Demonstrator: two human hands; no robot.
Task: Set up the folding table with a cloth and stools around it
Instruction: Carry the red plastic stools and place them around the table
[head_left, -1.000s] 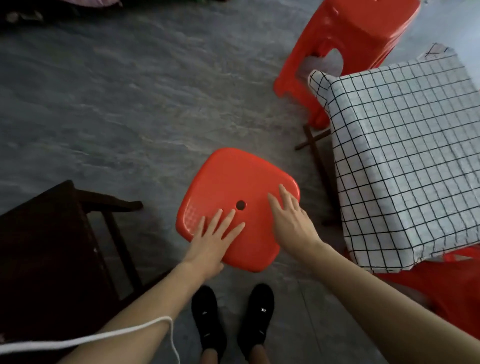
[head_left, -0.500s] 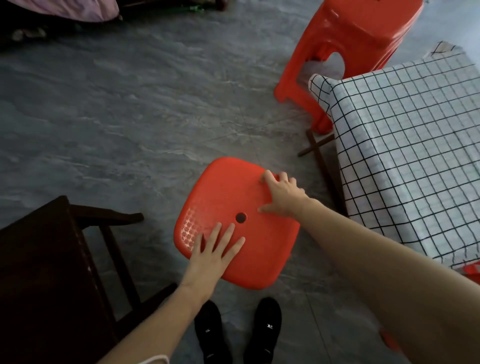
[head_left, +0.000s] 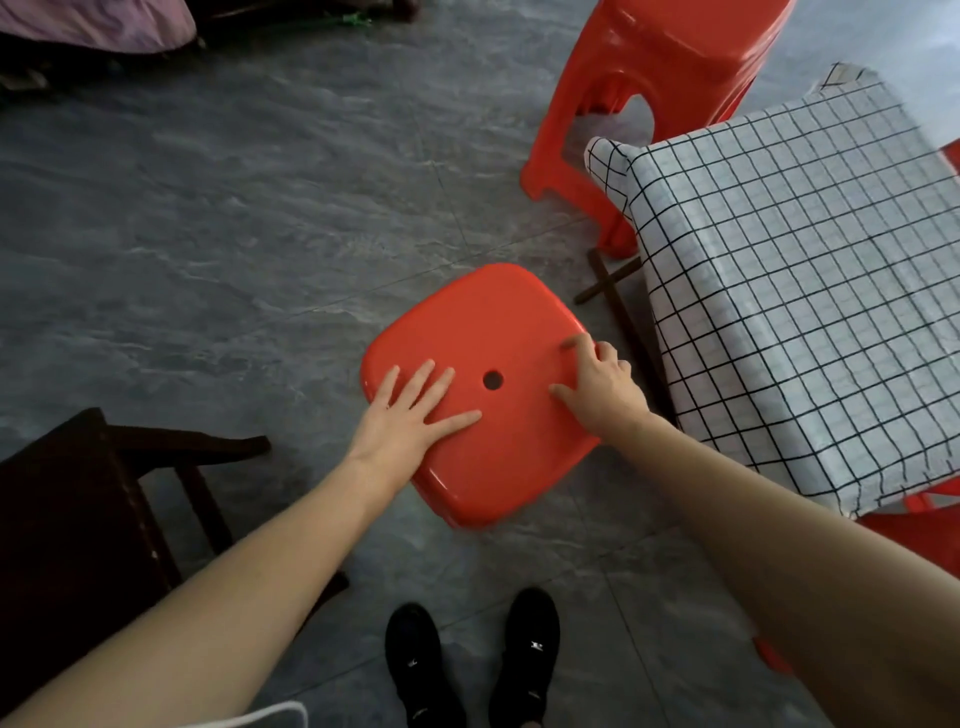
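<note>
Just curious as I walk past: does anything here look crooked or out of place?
Nothing is broken or spilled. The red stool under both hands sits turned at an angle to the checked cloth on the table, not yet squared to its edge.

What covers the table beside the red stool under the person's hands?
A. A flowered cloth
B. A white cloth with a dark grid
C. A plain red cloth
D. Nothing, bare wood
B: the table to the right of the stool wears a white cloth crossed by dark grid lines, hanging over its edges.
</note>
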